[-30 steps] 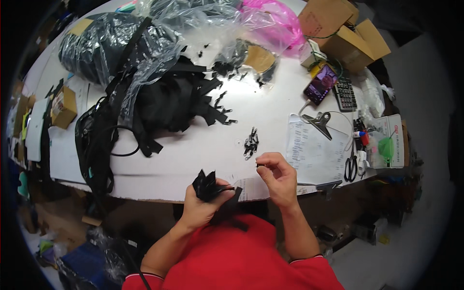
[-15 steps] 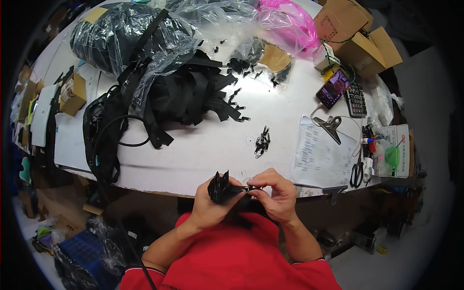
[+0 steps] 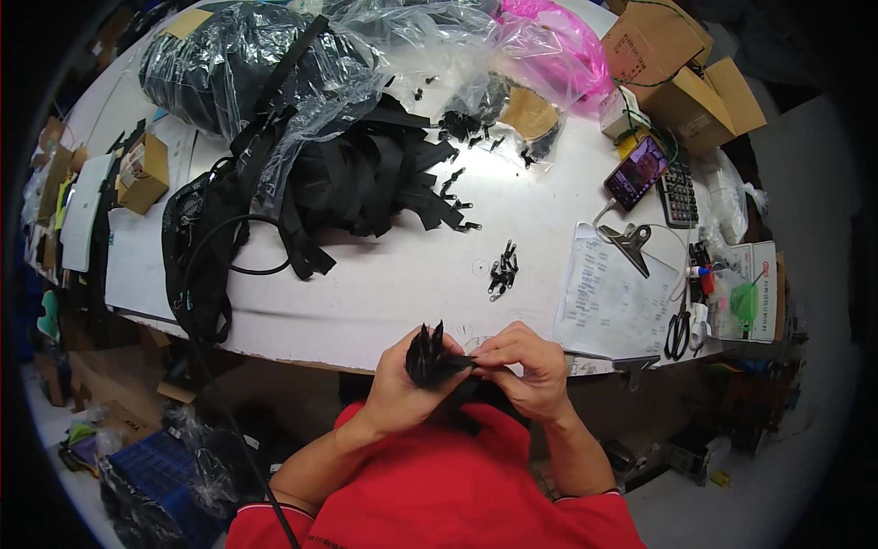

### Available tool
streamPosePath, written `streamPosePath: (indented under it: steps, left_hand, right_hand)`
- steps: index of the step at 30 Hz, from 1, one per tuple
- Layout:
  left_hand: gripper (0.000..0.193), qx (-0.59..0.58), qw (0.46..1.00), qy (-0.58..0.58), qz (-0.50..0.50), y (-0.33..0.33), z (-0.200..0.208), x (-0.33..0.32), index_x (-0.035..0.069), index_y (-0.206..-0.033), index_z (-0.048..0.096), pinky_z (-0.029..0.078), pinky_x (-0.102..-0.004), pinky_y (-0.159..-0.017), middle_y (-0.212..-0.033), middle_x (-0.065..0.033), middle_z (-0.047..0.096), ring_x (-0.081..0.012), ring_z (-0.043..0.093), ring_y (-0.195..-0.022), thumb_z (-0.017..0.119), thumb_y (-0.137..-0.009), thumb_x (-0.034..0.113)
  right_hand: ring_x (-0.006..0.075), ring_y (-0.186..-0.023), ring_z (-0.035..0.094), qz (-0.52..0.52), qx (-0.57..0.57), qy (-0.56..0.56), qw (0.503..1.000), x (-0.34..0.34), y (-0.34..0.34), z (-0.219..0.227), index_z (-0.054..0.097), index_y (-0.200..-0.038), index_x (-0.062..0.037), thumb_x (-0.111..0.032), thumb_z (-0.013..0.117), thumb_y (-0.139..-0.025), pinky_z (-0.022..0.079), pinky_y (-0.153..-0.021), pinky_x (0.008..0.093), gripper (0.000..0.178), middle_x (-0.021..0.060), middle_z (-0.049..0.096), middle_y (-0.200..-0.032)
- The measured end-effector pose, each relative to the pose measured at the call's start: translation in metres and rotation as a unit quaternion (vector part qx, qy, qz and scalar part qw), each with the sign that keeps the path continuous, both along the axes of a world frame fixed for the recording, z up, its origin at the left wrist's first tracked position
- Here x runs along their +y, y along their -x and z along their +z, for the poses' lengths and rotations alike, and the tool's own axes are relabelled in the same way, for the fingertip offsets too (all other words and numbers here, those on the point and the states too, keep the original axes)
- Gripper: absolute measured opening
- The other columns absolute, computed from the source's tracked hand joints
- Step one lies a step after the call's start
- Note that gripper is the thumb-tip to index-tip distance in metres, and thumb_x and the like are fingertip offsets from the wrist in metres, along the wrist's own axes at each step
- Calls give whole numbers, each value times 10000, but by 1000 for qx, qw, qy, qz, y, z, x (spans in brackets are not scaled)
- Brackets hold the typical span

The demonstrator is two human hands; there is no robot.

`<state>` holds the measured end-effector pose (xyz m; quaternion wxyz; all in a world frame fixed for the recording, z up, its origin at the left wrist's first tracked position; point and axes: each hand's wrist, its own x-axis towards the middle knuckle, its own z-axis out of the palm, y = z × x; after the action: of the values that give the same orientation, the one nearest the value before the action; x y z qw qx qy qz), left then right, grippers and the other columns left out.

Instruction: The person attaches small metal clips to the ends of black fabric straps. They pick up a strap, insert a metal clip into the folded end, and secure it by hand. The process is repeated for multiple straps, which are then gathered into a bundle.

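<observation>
My left hand is closed around a bundle of black zipper strips, in front of my body at the table's near edge. The folded ends of the strips stick up above the fingers. At the bundle's right end, my right hand pinches the tip of a strip between thumb and forefinger. Anything small inside that pinch is hidden by the fingers. A little pile of black zipper sliders lies on the table beyond my hands. Farther left is a large heap of black zipper strips, with several sliders at its right ends.
Clear plastic bags of black material cover the far left. Papers under a metal clip, a phone, a calculator and scissors lie at right. Open cardboard boxes stand behind them. A black cable hangs at left.
Both hands have shifted slightly right, and the bundle's ends have turned more upright. The small dark piece seen at my right fingertips earlier is now covered. The whole view has moved slightly.
</observation>
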<state>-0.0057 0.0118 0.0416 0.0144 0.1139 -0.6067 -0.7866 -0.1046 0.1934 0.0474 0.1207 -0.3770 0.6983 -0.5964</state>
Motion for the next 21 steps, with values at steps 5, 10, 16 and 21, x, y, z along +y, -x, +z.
streamPosePath:
  steps: [5,10,16,21]
  left_hand:
    - [184,6,1000,-15,26,-2,3,5,0,-1057,640,512,-254,-837,-1004,-49,658,-107,641,-895,690,-889,-56]
    - [223,34,999,-26,32,-7,-10,5,-6,-1134,653,502,-261,-885,-1066,-64,633,-111,631,-968,636,-921,-68]
    - [216,41,998,-18,35,-7,-11,9,6,-1128,659,480,-235,-822,-1044,-47,632,-89,598,-920,631,-926,-64]
    - [151,28,999,-20,23,-5,-10,8,18,-1114,638,401,-205,-546,-952,-24,591,-40,491,-628,584,-977,-16]
  right_hand:
    - [220,-805,670,-91,122,-40,988,-7,-14,5,732,-943,-30,77,793,-732,519,-653,304,244,99,726,-887]
    - [126,-700,622,-160,-135,55,976,-3,-49,5,695,-980,9,-36,800,-837,485,-617,232,183,67,686,-841]
    - [64,-829,585,-124,-390,20,912,-10,-46,1,670,-1003,12,-41,705,-934,474,-739,214,93,20,632,-956]
    - [82,-897,573,-97,-369,79,921,-11,-45,3,665,-979,19,-5,674,-937,463,-793,233,50,39,604,-982]
